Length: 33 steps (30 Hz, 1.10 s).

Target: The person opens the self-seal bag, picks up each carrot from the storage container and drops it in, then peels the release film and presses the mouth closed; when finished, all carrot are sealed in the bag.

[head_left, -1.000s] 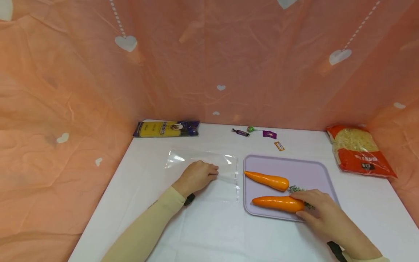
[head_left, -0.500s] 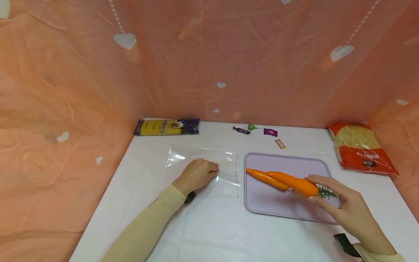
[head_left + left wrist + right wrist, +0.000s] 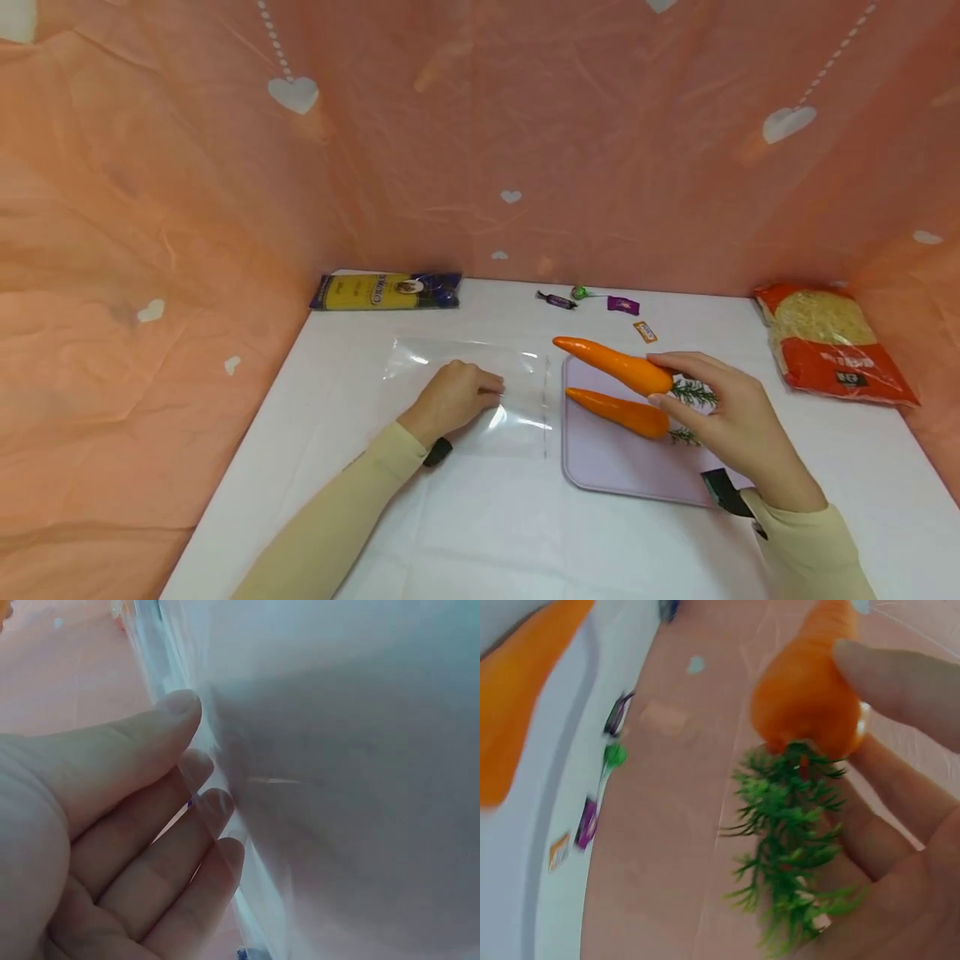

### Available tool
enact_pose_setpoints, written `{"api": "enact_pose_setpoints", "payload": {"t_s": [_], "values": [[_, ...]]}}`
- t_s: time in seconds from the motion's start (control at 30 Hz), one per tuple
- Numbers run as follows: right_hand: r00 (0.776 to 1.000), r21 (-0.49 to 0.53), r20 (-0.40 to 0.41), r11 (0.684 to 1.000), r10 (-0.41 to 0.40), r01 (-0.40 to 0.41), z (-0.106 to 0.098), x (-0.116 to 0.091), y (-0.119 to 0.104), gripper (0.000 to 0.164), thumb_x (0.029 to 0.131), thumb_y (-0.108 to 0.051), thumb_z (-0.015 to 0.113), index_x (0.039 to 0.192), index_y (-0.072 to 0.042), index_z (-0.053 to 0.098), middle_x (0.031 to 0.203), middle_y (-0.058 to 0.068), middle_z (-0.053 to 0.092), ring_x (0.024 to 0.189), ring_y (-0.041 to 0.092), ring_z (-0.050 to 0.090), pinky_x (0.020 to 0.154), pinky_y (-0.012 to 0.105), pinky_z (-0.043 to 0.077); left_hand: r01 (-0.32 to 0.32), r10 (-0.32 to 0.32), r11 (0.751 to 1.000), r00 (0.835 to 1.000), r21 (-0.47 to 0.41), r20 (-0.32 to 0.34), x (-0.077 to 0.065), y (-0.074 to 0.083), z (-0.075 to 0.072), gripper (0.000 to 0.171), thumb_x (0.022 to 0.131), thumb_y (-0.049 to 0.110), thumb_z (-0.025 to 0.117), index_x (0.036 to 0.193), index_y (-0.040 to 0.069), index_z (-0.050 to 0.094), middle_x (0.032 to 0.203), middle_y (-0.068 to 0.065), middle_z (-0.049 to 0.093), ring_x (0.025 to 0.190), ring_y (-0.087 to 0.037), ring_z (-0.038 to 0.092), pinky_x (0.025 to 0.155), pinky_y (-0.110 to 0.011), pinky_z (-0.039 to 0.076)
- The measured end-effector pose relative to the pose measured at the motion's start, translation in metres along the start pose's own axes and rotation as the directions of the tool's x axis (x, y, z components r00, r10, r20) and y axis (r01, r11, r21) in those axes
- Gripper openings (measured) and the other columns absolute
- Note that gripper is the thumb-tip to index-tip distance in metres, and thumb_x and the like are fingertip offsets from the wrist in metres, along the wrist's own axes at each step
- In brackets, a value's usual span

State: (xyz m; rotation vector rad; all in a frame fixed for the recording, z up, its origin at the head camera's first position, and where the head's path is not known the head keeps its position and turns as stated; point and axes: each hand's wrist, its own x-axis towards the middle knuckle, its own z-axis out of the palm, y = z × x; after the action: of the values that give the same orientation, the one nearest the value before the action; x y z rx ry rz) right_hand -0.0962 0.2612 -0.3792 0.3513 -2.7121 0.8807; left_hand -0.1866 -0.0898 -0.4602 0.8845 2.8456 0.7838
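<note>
My right hand (image 3: 731, 412) grips a carrot (image 3: 615, 365) by its thick end, thumb on one side and fingers on the other. In the right wrist view, green leaves (image 3: 791, 832) hang from that carrot beside the palm. It is held above the lilac tray (image 3: 637, 475), its tip pointing left past the tray's edge. A second carrot (image 3: 618, 412) lies on the tray below it. My left hand (image 3: 453, 400) rests at the clear plastic bag (image 3: 517, 425) left of the tray. In the left wrist view, thumb and fingers (image 3: 176, 724) pinch the bag's film.
Along the back are a yellow and blue pasta packet (image 3: 386, 292), a dark wrapped candy (image 3: 557, 300), a green lollipop (image 3: 579, 292), a purple candy (image 3: 622, 305) and a small orange candy (image 3: 645, 332). A red noodle bag (image 3: 840, 346) lies at the right. Orange cloth encloses the table.
My right hand has lifted the nearer carrot off the tray and carried it up and leftward over the other carrot. The left hand stays in place at the bag.
</note>
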Motion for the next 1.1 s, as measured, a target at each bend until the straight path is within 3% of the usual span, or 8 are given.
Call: {"api": "enact_pose_setpoints", "payload": {"t_s": [0.1, 0.17, 0.27, 0.43, 0.67, 0.8, 0.93, 1.1], "values": [[0.999, 0.015, 0.035, 1.000, -0.014, 0.013, 0.012, 0.014, -0.006, 0.045, 0.086, -0.034, 0.081, 0.129, -0.032, 0.068, 0.122, -0.009, 0.070, 0.111, 0.015, 0.064, 0.099, 0.031, 0.050, 0.000, 0.000, 1.000, 1.000, -0.020, -0.020, 0.000, -0.001, -0.001, 0.016, 0.090, 0.021, 0.077, 0.106, 0.018, 0.082, 0.105, 0.003, 0.079, 0.101, -0.016, 0.074, 0.092, -0.034, 0.058], [0.997, 0.046, 0.071, 0.999, -0.003, -0.001, 0.018, 0.021, -0.008, 0.046, 0.087, -0.034, 0.081, 0.131, -0.028, 0.068, 0.125, -0.005, 0.070, 0.115, 0.022, 0.064, 0.100, 0.049, 0.050, 0.005, -0.005, 1.000, 1.000, -0.024, -0.023, 0.000, -0.001, 0.000, 0.016, 0.091, 0.022, 0.076, 0.105, 0.018, 0.082, 0.102, 0.004, 0.079, 0.097, -0.014, 0.074, 0.089, -0.033, 0.058], [0.990, 0.098, 0.138, 0.994, 0.035, -0.049, 0.026, 0.027, -0.008, 0.046, 0.088, -0.032, 0.080, 0.131, -0.024, 0.067, 0.129, 0.001, 0.068, 0.119, 0.028, 0.061, 0.103, 0.060, 0.046, 0.000, -0.001, 1.000, 1.000, -0.028, -0.020, 0.000, -0.002, 0.001, 0.016, 0.094, 0.023, 0.072, 0.107, 0.018, 0.081, 0.101, 0.004, 0.079, 0.095, -0.013, 0.073, 0.087, -0.031, 0.058], [0.968, 0.078, 0.231, 0.990, 0.100, -0.121, 0.034, 0.030, -0.003, 0.047, 0.089, -0.037, 0.078, 0.132, -0.025, 0.066, 0.132, 0.001, 0.066, 0.119, 0.029, 0.060, 0.105, 0.061, 0.045, -0.004, 0.002, 0.998, 0.999, -0.057, -0.037, 0.000, -0.001, 0.002, 0.017, 0.095, 0.020, 0.071, 0.108, 0.016, 0.081, 0.102, 0.002, 0.079, 0.097, -0.014, 0.074, 0.088, -0.032, 0.059], [0.957, 0.074, 0.262, 0.987, 0.122, -0.146, 0.038, 0.031, 0.001, 0.048, 0.089, -0.041, 0.077, 0.132, -0.025, 0.065, 0.133, 0.002, 0.065, 0.119, 0.029, 0.059, 0.106, 0.063, 0.044, 0.116, -0.133, 0.980, 0.986, -0.162, -0.097, -0.002, 0.001, -0.001, 0.015, 0.088, 0.017, 0.078, 0.103, 0.020, 0.082, 0.101, 0.005, 0.079, 0.102, -0.013, 0.072, 0.093, -0.033, 0.056], [0.954, 0.076, 0.274, 0.986, 0.119, -0.145, 0.039, 0.031, 0.002, 0.046, 0.089, -0.038, 0.078, 0.132, -0.024, 0.066, 0.132, 0.002, 0.066, 0.118, 0.029, 0.059, 0.106, 0.062, 0.045, 0.151, -0.170, 0.970, 0.982, -0.192, -0.084, -0.003, 0.003, -0.001, 0.012, 0.088, 0.021, 0.079, 0.100, 0.021, 0.083, 0.097, 0.007, 0.079, 0.099, -0.012, 0.071, 0.095, -0.035, 0.053], [0.956, 0.058, 0.277, 0.992, 0.096, -0.116, 0.041, 0.031, 0.004, 0.045, 0.089, -0.030, 0.079, 0.131, -0.021, 0.067, 0.129, 0.003, 0.067, 0.116, 0.028, 0.061, 0.105, 0.061, 0.046, 0.156, -0.169, 0.970, 0.984, -0.188, -0.053, -0.002, 0.004, 0.002, 0.013, 0.089, 0.027, 0.078, 0.099, 0.021, 0.083, 0.096, 0.008, 0.079, 0.096, -0.010, 0.071, 0.094, -0.034, 0.055], [0.955, 0.037, 0.280, 0.992, 0.101, -0.116, 0.041, 0.031, 0.006, 0.045, 0.088, -0.027, 0.080, 0.131, -0.021, 0.067, 0.127, 0.003, 0.068, 0.115, 0.029, 0.061, 0.105, 0.061, 0.047, 0.118, -0.121, 0.986, 0.992, -0.116, -0.021, 0.000, 0.006, 0.009, 0.019, 0.086, 0.027, 0.081, 0.104, 0.020, 0.081, 0.109, 0.004, 0.077, 0.105, -0.013, 0.070, 0.096, -0.035, 0.056]]}}
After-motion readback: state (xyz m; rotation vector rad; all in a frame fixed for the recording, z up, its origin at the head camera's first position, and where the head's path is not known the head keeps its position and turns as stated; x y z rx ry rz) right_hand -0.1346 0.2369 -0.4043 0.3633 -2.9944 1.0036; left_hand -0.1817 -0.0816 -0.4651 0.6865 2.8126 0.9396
